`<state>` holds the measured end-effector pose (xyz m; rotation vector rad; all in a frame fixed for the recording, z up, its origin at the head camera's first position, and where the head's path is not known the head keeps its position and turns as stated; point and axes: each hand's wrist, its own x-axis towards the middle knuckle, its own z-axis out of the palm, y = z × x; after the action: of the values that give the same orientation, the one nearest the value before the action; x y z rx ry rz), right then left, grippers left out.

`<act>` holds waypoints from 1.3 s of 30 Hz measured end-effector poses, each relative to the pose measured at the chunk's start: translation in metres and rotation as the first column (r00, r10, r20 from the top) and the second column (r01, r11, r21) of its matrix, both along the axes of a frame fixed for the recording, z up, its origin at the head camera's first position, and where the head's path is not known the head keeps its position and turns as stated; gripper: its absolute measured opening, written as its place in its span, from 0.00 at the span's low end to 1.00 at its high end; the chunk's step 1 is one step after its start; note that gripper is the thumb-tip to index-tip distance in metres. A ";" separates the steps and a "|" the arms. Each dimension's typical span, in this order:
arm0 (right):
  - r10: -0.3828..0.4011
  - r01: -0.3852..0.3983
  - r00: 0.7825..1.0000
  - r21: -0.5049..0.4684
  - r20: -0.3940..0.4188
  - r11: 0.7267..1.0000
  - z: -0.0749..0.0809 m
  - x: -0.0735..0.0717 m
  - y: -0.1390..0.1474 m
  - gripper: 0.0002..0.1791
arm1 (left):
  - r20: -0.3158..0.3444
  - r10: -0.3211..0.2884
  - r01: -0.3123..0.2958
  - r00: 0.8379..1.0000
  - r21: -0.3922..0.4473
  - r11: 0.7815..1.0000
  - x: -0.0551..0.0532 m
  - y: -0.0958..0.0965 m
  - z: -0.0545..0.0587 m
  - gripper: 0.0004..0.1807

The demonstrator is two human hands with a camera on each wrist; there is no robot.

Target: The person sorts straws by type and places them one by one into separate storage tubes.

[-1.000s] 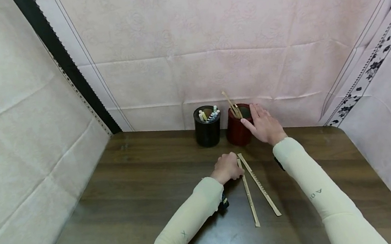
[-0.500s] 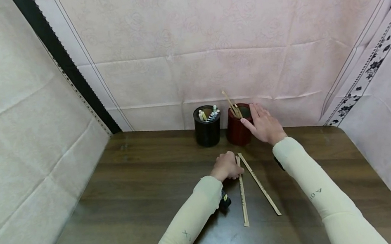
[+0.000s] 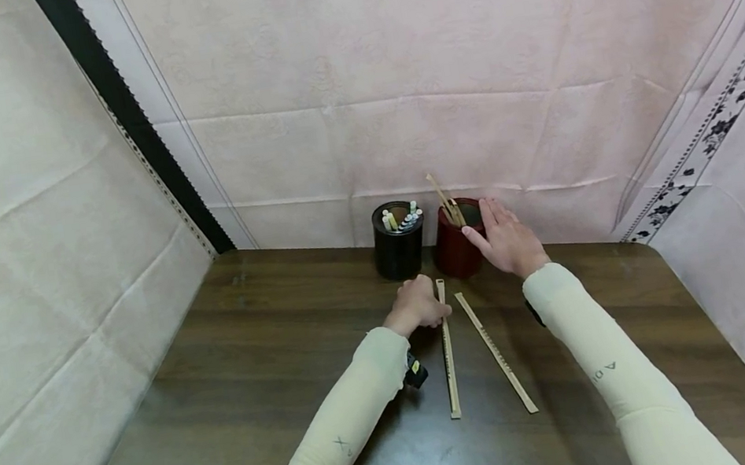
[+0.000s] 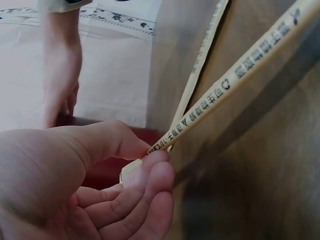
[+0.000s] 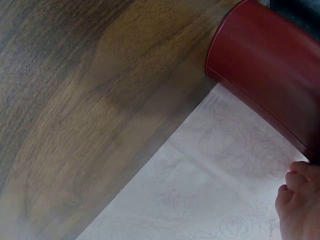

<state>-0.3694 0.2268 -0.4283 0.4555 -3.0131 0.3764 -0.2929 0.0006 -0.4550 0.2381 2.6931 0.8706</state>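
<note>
My left hand (image 3: 415,306) pinches a paper-wrapped straw (image 3: 450,364) near its far end, between thumb and fingers. Printed characters run along its pale wrapper in the left wrist view. A second paper-wrapped straw (image 3: 497,354) lies slanted on the table to its right. My right hand (image 3: 510,242) holds the red pen cup (image 3: 456,252) at the right side of its rim, thumb toward the near side. In the right wrist view, its fingertips (image 5: 299,172) meet the cup's rim end. Several thin pale sticks (image 3: 447,202) lean in the cup.
A black cup (image 3: 398,253) stands just left of the red one, with several whitish and yellowish sticks (image 3: 402,219) in it. Behind both cups hangs a pale cloth (image 3: 331,143) along the back edge of the wooden table (image 3: 261,407). More cloth flanks the left and right sides.
My left hand has moved left and farther from me, carrying its straw away from the second one. The right hand stays on the red cup, and the head view has shifted slightly.
</note>
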 end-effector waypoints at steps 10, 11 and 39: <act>-0.013 0.013 1.000 0.012 0.006 1.000 0.000 0.001 0.003 0.52 | -0.080 0.038 -0.038 0.996 0.005 0.999 -0.005 -0.012 0.022 0.13; -0.013 0.013 1.000 0.014 0.006 1.000 0.000 0.001 0.003 0.52 | -0.096 0.042 -0.042 0.995 0.000 0.999 -0.006 -0.013 0.025 0.13; -0.017 0.017 1.000 0.018 0.026 1.000 0.001 0.001 0.001 0.53 | -0.615 0.178 -0.040 0.768 0.233 0.972 -0.018 -0.043 0.176 0.08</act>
<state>-0.3683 0.2278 -0.4275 0.4290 -3.0459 0.3572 -0.3111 -0.0422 -0.2790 0.5061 3.2560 1.3072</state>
